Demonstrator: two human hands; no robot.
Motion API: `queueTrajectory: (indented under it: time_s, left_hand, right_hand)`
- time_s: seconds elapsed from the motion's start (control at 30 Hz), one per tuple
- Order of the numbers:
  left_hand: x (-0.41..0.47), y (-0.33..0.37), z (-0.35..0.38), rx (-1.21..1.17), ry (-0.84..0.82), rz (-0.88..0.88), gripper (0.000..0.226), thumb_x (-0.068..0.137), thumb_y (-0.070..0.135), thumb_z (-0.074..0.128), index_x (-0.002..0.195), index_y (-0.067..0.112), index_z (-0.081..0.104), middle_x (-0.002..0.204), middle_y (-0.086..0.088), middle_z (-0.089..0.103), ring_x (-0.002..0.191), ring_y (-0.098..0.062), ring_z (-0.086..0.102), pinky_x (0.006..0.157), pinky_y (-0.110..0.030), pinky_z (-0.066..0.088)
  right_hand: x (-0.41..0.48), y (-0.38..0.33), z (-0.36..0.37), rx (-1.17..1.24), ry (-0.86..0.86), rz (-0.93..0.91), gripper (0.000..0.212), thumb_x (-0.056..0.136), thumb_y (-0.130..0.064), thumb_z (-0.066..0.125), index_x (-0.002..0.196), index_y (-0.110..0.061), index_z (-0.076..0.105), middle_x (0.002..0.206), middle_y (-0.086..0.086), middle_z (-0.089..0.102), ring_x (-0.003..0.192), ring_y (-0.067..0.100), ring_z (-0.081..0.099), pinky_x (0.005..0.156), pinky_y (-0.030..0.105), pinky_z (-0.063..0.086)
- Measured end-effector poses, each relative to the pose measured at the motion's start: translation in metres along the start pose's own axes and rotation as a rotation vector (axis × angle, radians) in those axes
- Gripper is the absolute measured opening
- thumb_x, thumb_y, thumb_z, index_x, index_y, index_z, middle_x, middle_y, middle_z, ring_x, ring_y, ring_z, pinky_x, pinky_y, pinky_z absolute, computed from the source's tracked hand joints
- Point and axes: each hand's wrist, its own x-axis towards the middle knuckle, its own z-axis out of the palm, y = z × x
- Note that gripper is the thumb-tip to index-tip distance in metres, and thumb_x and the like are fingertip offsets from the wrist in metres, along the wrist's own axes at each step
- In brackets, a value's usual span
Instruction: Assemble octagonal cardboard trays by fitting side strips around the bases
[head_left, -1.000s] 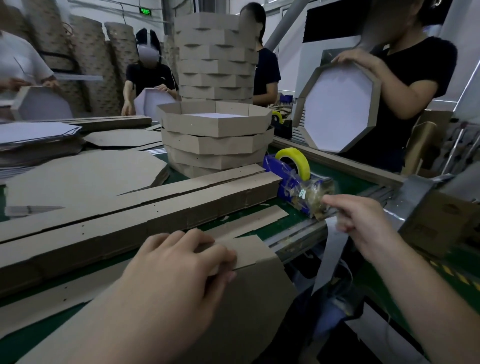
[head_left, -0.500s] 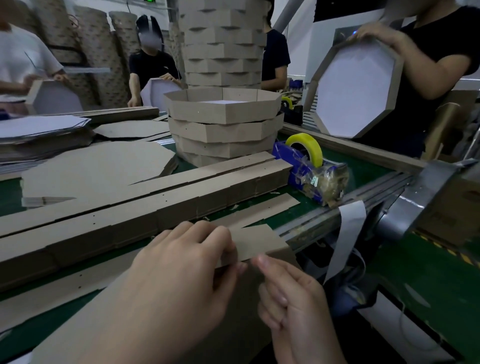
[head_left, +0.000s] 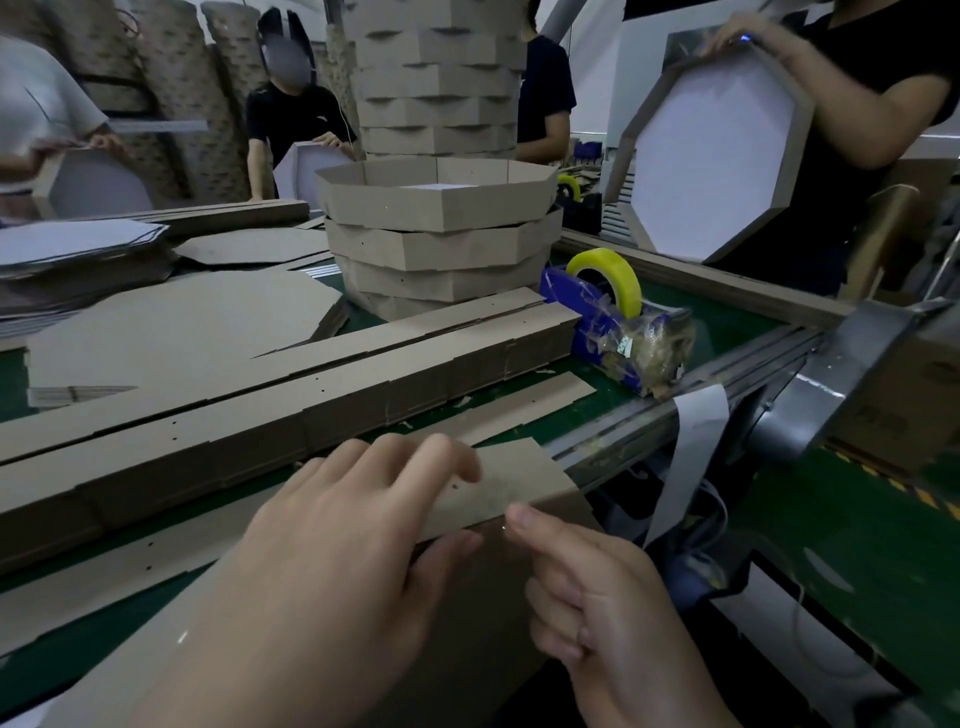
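We find the left hand (head_left: 332, 540) spread palm-down on a side strip (head_left: 511, 480) at the near edge of the green surface (head_left: 691, 332), fingers extended over the strip's upper face and thumb hooked under its near edge, so the strip is pinched between thumb and fingers. The strip's free end projects to the right of the fingertips. Below it, a brown base panel (head_left: 457, 623) slopes down off the surface's edge towards us, touching the strip along its near edge.

The right hand (head_left: 597, 597) is loosely curled, gripping nothing we can make out; its forefinger tip touches the seam where strip meets base panel, just right of the left thumb.

Behind the left hand lie long bundles of strips (head_left: 322, 384), with one loose strip (head_left: 524, 405) between them and the held piece. Further back stands a stack of finished trays (head_left: 441, 234). A blue tape dispenser (head_left: 618, 322) with a yellow roll sits right of the bundles. Flat octagonal bases (head_left: 176, 327) lie to the left.
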Motion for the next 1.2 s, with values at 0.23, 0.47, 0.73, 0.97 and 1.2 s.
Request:
queueTrajectory:
  time_s: [0.23, 0.47, 0.73, 0.97, 1.2]
  left_hand:
    - [-0.003, -0.004, -0.007, 0.043, -0.15, 0.007, 0.037, 0.086, 0.049, 0.036, 0.113, 0.054, 0.061, 0.097, 0.006, 0.062, 0.077, -0.015, 0.063, 0.059, -0.027, 0.046]
    - [0.007, 0.015, -0.003, 0.025, -0.019, -0.212, 0.042, 0.08, 0.066, 0.023, 0.088, 0.047, 0.059, 0.099, 0.019, 0.053, 0.096, -0.007, 0.055, 0.097, -0.03, 0.036]
    - [0.005, 0.01, -0.004, 0.018, 0.1, -0.252, 0.029, 0.074, 0.054, 0.06, 0.057, 0.03, 0.055, 0.074, 0.011, 0.064, 0.061, -0.019, 0.06, 0.051, -0.013, 0.017]
    - [-0.011, -0.007, -0.008, 0.104, 0.139, -0.216, 0.024, 0.076, 0.054, 0.053, 0.069, 0.033, 0.063, 0.083, 0.01, 0.065, 0.071, -0.018, 0.062, 0.051, -0.014, 0.015]
    - [-0.027, -0.024, -0.016, 0.17, 0.093, -0.299, 0.026, 0.074, 0.057, 0.056, 0.087, 0.037, 0.065, 0.093, 0.009, 0.063, 0.077, -0.021, 0.063, 0.052, -0.025, 0.029]
  right_hand:
    - [0.002, 0.001, -0.01, -0.071, -0.125, 0.095, 0.032, 0.044, -0.04, 0.079, 0.057, -0.012, 0.074, 0.042, 0.0, 0.028, 0.032, 0.007, 0.018, 0.035, 0.014, 0.015]
    - [0.011, -0.002, -0.017, 0.134, -0.359, 0.334, 0.031, 0.06, -0.032, 0.064, 0.074, -0.008, 0.078, 0.047, 0.002, 0.037, 0.031, 0.006, 0.018, 0.033, 0.012, 0.015]
    - [0.018, 0.008, -0.027, 0.162, -0.477, 0.559, 0.051, 0.062, -0.03, 0.057, 0.096, 0.004, 0.074, 0.05, 0.004, 0.036, 0.033, 0.008, 0.019, 0.033, 0.013, 0.017]
    - [0.022, 0.01, -0.027, 0.031, -0.436, 0.12, 0.03, 0.058, -0.02, 0.068, 0.079, 0.0, 0.076, 0.044, 0.0, 0.031, 0.032, 0.006, 0.019, 0.033, 0.015, 0.018]
    - [0.034, -0.023, 0.005, -0.347, -0.504, -0.411, 0.028, 0.08, -0.038, 0.06, 0.08, -0.015, 0.076, 0.048, -0.004, 0.044, 0.039, 0.003, 0.033, 0.039, 0.018, 0.027]
